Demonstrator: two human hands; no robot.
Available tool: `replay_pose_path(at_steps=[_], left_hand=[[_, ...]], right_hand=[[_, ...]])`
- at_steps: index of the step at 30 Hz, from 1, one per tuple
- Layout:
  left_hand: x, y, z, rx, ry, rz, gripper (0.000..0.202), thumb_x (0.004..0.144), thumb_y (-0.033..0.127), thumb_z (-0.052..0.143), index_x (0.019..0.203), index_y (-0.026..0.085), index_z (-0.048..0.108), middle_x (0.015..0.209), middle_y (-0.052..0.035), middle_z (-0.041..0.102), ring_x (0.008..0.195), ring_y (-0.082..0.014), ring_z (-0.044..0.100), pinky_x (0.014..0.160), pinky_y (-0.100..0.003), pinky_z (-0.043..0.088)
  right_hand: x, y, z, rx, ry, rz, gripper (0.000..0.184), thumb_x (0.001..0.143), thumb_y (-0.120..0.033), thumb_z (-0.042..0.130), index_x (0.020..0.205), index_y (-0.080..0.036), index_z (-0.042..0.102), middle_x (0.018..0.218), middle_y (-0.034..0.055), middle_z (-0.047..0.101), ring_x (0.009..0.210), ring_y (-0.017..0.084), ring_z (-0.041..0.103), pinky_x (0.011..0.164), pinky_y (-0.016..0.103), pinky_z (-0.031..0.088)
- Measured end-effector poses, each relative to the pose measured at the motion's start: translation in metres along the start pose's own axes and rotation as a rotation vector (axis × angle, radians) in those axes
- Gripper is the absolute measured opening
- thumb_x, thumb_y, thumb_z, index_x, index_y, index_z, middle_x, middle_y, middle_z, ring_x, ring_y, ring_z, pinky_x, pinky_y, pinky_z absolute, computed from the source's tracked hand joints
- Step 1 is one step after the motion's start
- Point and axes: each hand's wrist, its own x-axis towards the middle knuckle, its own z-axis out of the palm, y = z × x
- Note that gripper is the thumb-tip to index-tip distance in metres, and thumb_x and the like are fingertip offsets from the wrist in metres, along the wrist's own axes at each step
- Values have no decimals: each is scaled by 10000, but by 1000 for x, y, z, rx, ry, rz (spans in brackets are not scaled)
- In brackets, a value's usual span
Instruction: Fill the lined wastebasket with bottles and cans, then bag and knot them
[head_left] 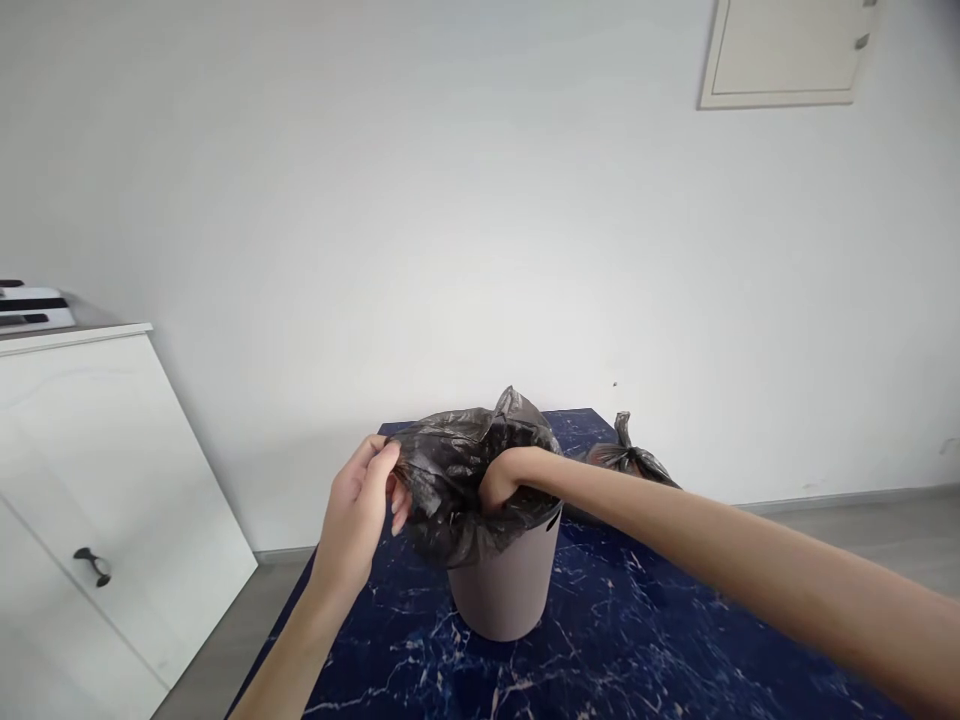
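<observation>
A grey-beige trash can (501, 592) stands upright on a dark blue marbled tabletop. A black garbage bag (450, 460) lines it, its loose edge bunched over the rim and sticking up at the back. At the left side, my left hand (369, 490) pinches the bag's edge between thumb and fingers. My right hand (504, 480) reaches down inside the bag, bent at the wrist; its fingers are hidden by the plastic, so what they touch does not show.
Behind my right forearm sits a tied black bag (630, 458), partly covered. The blue marbled table (637, 630) backs onto a white wall. A white cabinet (112, 500) with a dark handle stands at left, bearing a black-and-white object (34, 307). A wall panel (784, 50) is at upper right.
</observation>
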Motion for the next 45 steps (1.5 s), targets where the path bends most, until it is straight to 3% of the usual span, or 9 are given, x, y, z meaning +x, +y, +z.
replay_pose_path(at_steps=[4,10,14,17,21,30,35,39,45], left_hand=[[12,-16,-12,13,41,-40,397,1010,453,607,708,237,466,603,53,425,513,-122,428,498,-252,389],[29,-42,-19,-29,85,-115,359,902,488,686,717,243,501,623,66,415,483,-122,405,483,-278,362],[34,-59,-12,-51,88,-144,347,826,524,712,728,254,516,579,76,416,487,-141,412,494,-281,353],[33,-65,-7,-54,82,-157,364,811,545,710,718,260,504,567,78,415,501,-150,414,519,-282,369],[30,-62,-8,-39,82,-170,357,824,549,704,735,260,513,572,78,406,500,-149,404,514,-280,365],[41,-86,-22,82,22,-230,354,861,555,646,748,239,531,634,40,493,544,-147,449,506,-272,383],[51,-113,-26,253,-121,-343,426,764,633,751,750,229,617,633,-23,642,560,-217,595,525,-320,483],[57,-112,-32,309,-64,-265,481,773,597,771,1056,215,702,1095,-138,795,1000,-330,757,780,-382,605],[74,-87,-21,247,-41,-46,550,1003,668,508,1304,247,692,1513,-105,654,1418,-311,591,1131,-409,495]], right_hand=[[-49,10,-9,24,75,-103,366,1011,-473,698,1157,-158,815,1181,131,805,1084,323,763,929,442,605],[-143,16,17,403,423,-446,461,1041,-568,643,1388,-278,734,1356,49,773,1202,233,748,997,349,608],[-147,17,51,270,677,-405,439,950,-452,812,1343,-268,745,1349,69,770,1249,270,722,1046,421,589],[-136,22,65,174,907,-435,134,1033,-243,696,1131,-239,787,1167,48,812,1110,227,750,985,417,583],[-148,21,69,-46,1131,-532,182,1071,-134,567,1085,-199,737,989,43,792,899,192,714,822,390,564],[-160,9,125,-588,891,-467,224,949,-47,637,795,-210,640,712,-2,606,597,185,521,546,374,425],[-144,33,139,-394,645,-328,300,953,-301,804,1207,-173,709,1096,79,780,966,280,748,760,397,563],[-169,32,123,-13,530,-282,240,1028,-355,716,1259,-290,716,1174,13,791,1031,233,765,805,335,562],[-164,21,98,294,1161,0,235,1079,-452,555,1187,-265,648,1125,55,726,917,210,697,698,326,520]])
